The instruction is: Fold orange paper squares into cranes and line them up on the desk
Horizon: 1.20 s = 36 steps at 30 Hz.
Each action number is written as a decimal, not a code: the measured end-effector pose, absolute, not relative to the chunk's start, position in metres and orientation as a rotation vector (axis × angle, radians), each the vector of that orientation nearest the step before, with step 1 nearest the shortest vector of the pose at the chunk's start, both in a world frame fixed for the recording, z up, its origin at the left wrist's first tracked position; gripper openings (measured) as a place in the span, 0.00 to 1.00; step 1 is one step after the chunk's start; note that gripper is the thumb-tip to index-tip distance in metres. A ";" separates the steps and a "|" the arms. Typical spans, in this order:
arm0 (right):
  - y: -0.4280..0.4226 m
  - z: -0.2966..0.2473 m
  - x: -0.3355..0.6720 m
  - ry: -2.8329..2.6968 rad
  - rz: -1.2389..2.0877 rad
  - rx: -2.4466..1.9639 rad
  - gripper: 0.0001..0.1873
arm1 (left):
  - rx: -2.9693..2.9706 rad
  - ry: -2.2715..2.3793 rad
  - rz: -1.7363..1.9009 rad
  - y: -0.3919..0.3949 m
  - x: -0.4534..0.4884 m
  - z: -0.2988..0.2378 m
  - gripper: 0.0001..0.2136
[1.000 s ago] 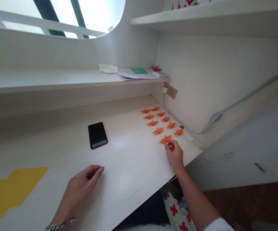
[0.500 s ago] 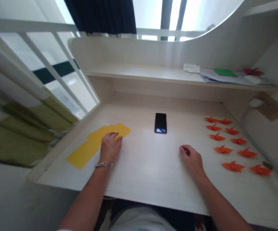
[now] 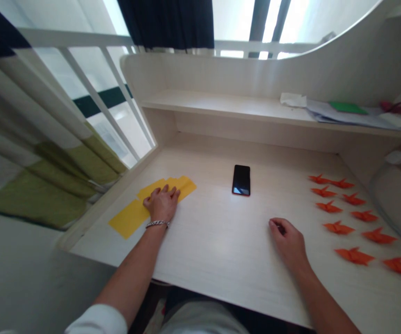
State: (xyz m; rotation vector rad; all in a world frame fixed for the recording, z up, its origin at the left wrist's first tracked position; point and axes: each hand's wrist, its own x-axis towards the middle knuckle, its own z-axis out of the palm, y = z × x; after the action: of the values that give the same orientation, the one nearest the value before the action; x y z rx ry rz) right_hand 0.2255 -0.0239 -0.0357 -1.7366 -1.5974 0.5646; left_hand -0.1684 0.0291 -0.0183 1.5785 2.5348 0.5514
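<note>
My left hand (image 3: 163,204) lies palm down on several overlapping sheets of yellow paper (image 3: 130,219), its fingers spread over them. A silver chain bracelet (image 3: 157,224) circles that wrist. The fanned sheets stretch from the lower left of the desk toward its middle, partly hidden under the hand. My right hand (image 3: 288,239) rests on its side on the desk, fingers curled into a loose fist with nothing visible in them. Nearest to it, on the right, stand several folded orange paper cranes (image 3: 355,255) in two rough rows.
A black phone (image 3: 241,179) lies at the middle of the pale desk (image 3: 214,246). On the shelf (image 3: 217,103) behind are papers (image 3: 346,114), a green square (image 3: 348,107) and a crumpled tissue (image 3: 293,99). A grey cable (image 3: 388,220) runs along the right wall; a curtain (image 3: 57,153) hangs at left.
My left hand has turned and flattened onto the yellow sheets, fingers now spread. The whole view has shifted, so things appear farther right. My right hand keeps its curled pose.
</note>
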 end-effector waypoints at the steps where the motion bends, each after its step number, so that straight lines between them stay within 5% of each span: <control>1: -0.024 -0.036 0.226 -1.597 0.567 -1.736 0.15 | 1.583 2.564 0.577 0.029 -0.168 -0.019 0.17; 18: -0.024 -0.035 0.226 -1.599 0.552 -1.736 0.18 | 1.509 2.687 0.923 0.019 -0.182 -0.014 0.18; 29: -0.024 -0.036 0.226 -1.601 0.565 -1.739 0.17 | 1.827 2.549 0.411 0.022 -0.174 -0.011 0.22; 36: -0.024 -0.033 0.225 -1.603 0.564 -1.727 0.18 | 1.808 2.553 0.509 0.019 -0.168 -0.015 0.18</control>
State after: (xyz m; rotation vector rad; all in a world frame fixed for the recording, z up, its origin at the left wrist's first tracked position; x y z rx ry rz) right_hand 0.2247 -0.0243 -0.0333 -1.7265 -1.6035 0.5644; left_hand -0.1677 0.0192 -0.0155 1.8082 2.5529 0.5094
